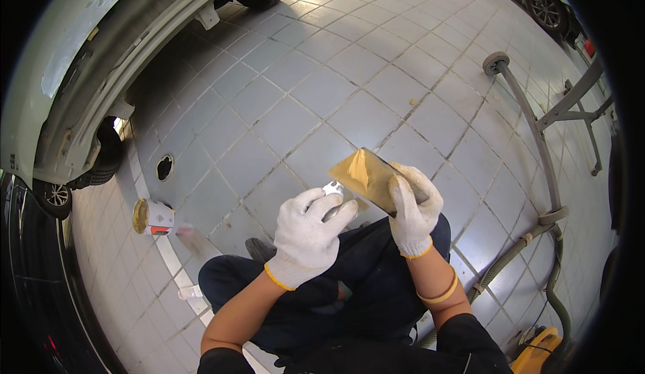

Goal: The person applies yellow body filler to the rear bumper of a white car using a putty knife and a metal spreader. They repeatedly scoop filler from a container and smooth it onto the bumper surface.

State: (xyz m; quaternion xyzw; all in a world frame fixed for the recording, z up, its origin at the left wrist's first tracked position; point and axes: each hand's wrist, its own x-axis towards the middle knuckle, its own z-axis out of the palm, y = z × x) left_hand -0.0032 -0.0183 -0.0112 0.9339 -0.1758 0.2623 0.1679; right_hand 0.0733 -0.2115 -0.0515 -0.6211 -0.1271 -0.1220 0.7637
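Observation:
White knit gloves with yellow cuffs cover both hands. My right hand (pixel 415 202) grips one end of a flat, smeared spreader plate (pixel 380 185), held tilted above my lap. Yellow body filler (pixel 359 169) lies in a ridge near its far edge. Close to the plate's left side, my left hand (pixel 312 228) has its fingers curled around a small silvery object (pixel 332 188), perhaps a tube; the fingers hide most of it. An open can (pixel 158 217) with yellowish residue inside its mouth lies on its side on the tiled floor to the left.
A pale car body (pixel 101 71) with an exposed rear edge and a sanded patch (pixel 75 41) stands at upper left. A dark car (pixel 40 273) is at lower left. Wheeled metal stand legs (pixel 534 132) and hoses (pixel 504 258) are at right. The tiled floor has a round hole (pixel 165 167).

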